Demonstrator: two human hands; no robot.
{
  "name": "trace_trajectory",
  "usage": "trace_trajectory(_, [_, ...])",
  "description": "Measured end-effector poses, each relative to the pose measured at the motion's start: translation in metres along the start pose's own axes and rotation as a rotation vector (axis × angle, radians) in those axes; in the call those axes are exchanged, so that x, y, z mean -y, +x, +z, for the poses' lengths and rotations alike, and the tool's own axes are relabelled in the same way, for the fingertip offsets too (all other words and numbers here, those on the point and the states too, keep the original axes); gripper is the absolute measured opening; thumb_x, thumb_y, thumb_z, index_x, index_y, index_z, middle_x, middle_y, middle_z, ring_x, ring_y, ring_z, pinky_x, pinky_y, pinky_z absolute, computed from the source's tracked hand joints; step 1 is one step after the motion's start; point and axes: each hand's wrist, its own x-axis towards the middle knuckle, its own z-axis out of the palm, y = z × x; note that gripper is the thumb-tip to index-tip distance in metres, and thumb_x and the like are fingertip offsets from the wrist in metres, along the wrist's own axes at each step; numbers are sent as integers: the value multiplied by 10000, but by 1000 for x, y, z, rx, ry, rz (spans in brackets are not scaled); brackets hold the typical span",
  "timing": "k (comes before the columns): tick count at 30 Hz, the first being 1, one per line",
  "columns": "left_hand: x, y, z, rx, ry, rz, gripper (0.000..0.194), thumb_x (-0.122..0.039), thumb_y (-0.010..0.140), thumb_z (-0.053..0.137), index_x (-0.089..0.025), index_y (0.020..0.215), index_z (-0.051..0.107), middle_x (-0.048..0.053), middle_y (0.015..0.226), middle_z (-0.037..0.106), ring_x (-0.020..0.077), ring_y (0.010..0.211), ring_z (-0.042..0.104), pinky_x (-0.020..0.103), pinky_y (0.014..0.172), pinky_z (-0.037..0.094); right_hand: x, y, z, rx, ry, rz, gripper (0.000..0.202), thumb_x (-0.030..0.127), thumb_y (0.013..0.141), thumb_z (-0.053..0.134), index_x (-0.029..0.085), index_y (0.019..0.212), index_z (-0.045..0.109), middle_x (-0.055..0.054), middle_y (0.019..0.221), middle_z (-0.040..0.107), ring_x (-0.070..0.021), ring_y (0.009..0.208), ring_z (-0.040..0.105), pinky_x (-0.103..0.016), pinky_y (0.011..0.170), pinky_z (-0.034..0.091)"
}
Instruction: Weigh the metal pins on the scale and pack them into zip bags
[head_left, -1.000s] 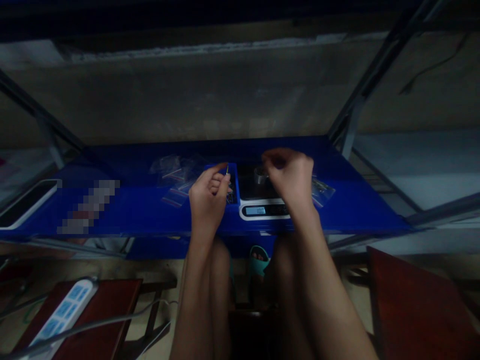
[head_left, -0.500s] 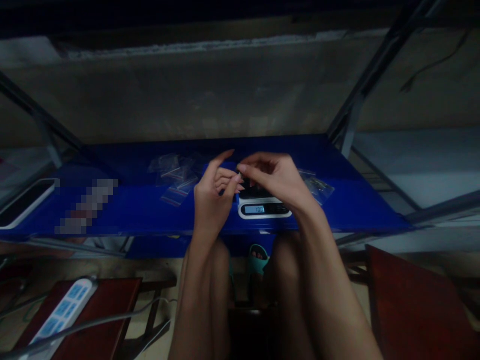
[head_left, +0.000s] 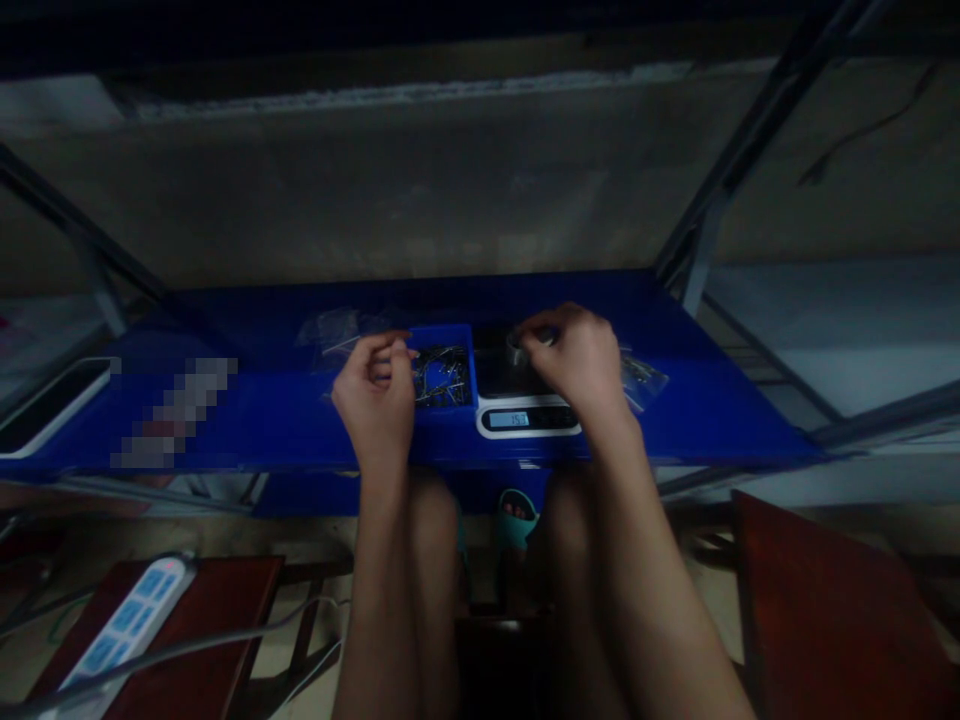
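My right hand (head_left: 574, 355) is closed over a digital scale (head_left: 499, 417), thumb and fingers pinched at the rim of a small round metal cup (head_left: 516, 350). The scale's display appears to show 15.3. A shallow blue tray (head_left: 473, 370) holding many thin metal pins (head_left: 444, 378) stands to the left of the scale. By the tray's left edge is my left hand (head_left: 381, 385), its fingers curled and thumb against them. Anything between those fingertips is too small and dim to make out.
Clear zip bags (head_left: 334, 328) lie left of the tray. Another bag with small metal pieces (head_left: 643, 380) is right of the scale. A phone (head_left: 56, 405) rests at the table's left end. A power strip (head_left: 124, 630) sits on a wooden stool (head_left: 217, 620).
My hands, close together before, have moved apart: the left back and leftward beside the tray, the right to the metal cup. The display went from about 10.0 to 15.3.
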Motion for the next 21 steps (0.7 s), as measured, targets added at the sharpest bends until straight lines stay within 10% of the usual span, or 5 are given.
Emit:
trace_trajectory(10, [0,0,-2,-29,-20,-25,91,-235,928,646,-186,943,722,16,822,761,101,632,681,183,558,499,3,10,-6,-261,242,117,319,345,1015,500,196,1018,782,-121,922,788,-246,774,722,-374,717,543])
trace_trajectory(21, [4,5,-12,-312,2,144,124,-335,950,617,-216,966,587,-20,761,657,144,645,660,258,578,528,-27,17,-7,-1051,588,201,382,512,1065,349,241,985,607,-57,968,631,-151,640,565,-280,535,410])
